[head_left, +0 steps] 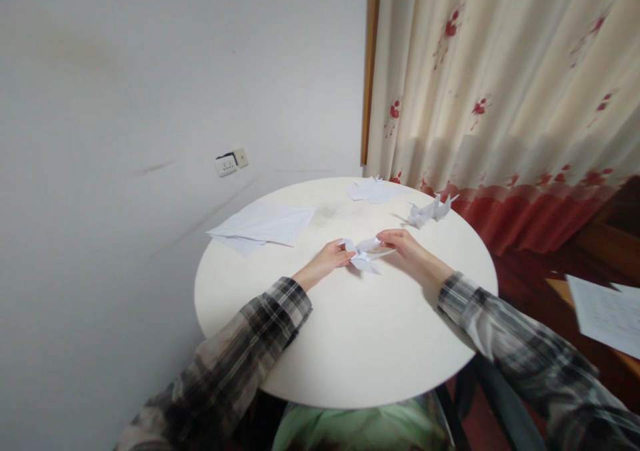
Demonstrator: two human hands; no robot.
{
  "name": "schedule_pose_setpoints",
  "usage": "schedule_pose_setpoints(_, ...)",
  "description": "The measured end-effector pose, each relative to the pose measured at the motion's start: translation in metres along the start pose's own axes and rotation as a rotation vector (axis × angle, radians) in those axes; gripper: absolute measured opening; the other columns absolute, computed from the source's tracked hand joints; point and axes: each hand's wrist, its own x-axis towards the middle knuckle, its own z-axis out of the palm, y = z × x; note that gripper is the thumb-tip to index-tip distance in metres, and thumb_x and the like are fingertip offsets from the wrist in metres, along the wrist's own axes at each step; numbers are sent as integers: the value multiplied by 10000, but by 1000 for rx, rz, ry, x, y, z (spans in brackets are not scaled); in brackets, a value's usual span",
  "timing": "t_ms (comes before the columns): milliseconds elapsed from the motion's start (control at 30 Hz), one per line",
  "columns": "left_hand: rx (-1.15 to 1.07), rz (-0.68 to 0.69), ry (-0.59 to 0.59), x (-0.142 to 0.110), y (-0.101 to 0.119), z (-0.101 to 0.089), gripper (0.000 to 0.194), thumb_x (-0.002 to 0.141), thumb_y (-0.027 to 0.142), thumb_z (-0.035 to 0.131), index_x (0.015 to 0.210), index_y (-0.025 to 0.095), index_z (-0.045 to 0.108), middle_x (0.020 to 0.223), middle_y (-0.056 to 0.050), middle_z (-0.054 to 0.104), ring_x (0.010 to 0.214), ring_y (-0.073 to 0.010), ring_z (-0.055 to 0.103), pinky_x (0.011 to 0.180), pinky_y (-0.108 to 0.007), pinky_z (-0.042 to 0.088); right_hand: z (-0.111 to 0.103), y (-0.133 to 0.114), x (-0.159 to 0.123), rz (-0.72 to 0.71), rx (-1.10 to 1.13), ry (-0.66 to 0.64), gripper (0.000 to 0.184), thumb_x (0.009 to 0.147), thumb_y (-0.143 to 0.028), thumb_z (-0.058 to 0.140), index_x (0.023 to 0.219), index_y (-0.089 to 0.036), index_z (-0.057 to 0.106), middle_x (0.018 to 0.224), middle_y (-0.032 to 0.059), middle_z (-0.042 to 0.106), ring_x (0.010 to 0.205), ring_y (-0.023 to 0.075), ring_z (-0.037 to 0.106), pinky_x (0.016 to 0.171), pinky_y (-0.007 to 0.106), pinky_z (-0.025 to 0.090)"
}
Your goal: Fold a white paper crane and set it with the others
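A small folded white paper figure (366,253) lies at the middle of the round white table (350,344). My left hand (325,261) pinches its left end. My right hand (406,247) pinches its right end, fingers closed on the paper. Both forearms, in plaid sleeves, rest on the tabletop. The figure's underside is hidden by my fingers.
A stack of flat white sheets (265,227) lies at the table's left. A finished folded paper figure (431,211) and crumpled paper (373,189) sit at the far edge. A wall with a socket (231,163) stands left, a curtain (500,91) behind. Loose sheets (607,314) rest at right.
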Motion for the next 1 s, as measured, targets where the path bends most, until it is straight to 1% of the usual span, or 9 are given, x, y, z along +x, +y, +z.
schedule_pose_setpoints(100, 2, 2, -3, 1, -1, -1, 436, 532, 337, 778, 824, 117, 541, 839, -28, 595, 761, -116, 576, 767, -273, 444, 1, -3, -2, 32, 68, -62, 141, 642, -277, 698, 631, -146, 647, 613, -7, 583, 594, 115, 490, 616, 247, 359)
schedule_pose_setpoints(200, -1, 5, -16, 1, -2, -1, 450, 527, 346, 779, 831, 115, 542, 852, -32, 596, 771, -118, 577, 774, -276, 443, 1, -4, -2, 99, 144, -97, 129, 649, -258, 692, 629, -142, 639, 644, -3, 591, 620, 115, 503, 638, 244, 371)
schedule_pose_setpoints(333, -6, 8, -29, 1, -2, 0, 466, 509, 356, 785, 822, 115, 537, 850, -31, 594, 775, -122, 577, 762, -270, 446, 3, -3, -3, 156, 272, -83, 110, 658, -243, 691, 656, -147, 637, 695, 3, 613, 673, 130, 533, 705, 260, 396)
schedule_pose_setpoints(533, 29, 10, -17, 0, -1, 0, 450, 548, 357, 765, 855, 113, 543, 844, -34, 596, 754, -117, 573, 749, -264, 446, 4, 0, -2, 197, 421, -78, 90, 680, -220, 669, 722, -144, 645, 741, 21, 638, 697, 139, 555, 741, 273, 411)
schedule_pose_setpoints(667, 26, 6, -21, 0, -1, 0, 431, 553, 348, 764, 839, 115, 540, 837, -29, 592, 746, -112, 573, 746, -261, 448, 2, 3, 0, 212, 453, -89, 96, 695, -218, 666, 740, -137, 640, 763, 28, 643, 706, 138, 563, 731, 266, 418)
schedule_pose_setpoints(767, 8, 6, -34, -1, 0, 1, 417, 565, 337, 762, 842, 117, 542, 857, -36, 598, 764, -115, 578, 764, -268, 448, 2, 3, 0, 221, 471, -67, 85, 692, -201, 671, 735, -137, 636, 762, 26, 644, 700, 131, 565, 717, 251, 423)
schedule_pose_setpoints(867, -10, 3, -50, -3, 1, 2, 430, 557, 335, 769, 854, 116, 547, 879, -42, 601, 787, -121, 582, 784, -280, 447, 2, 3, 0, 226, 487, -48, 93, 685, -203, 682, 738, -148, 629, 777, 25, 645, 733, 135, 573, 742, 248, 428)
schedule_pose_setpoints(1000, -20, -4, -62, -4, 2, 3, 453, 529, 348, 782, 841, 115, 551, 864, -39, 604, 790, -124, 585, 794, -285, 450, 1, 2, -1, 190, 453, -75, 127, 685, -247, 694, 709, -163, 602, 726, 5, 617, 700, 129, 560, 701, 243, 432)
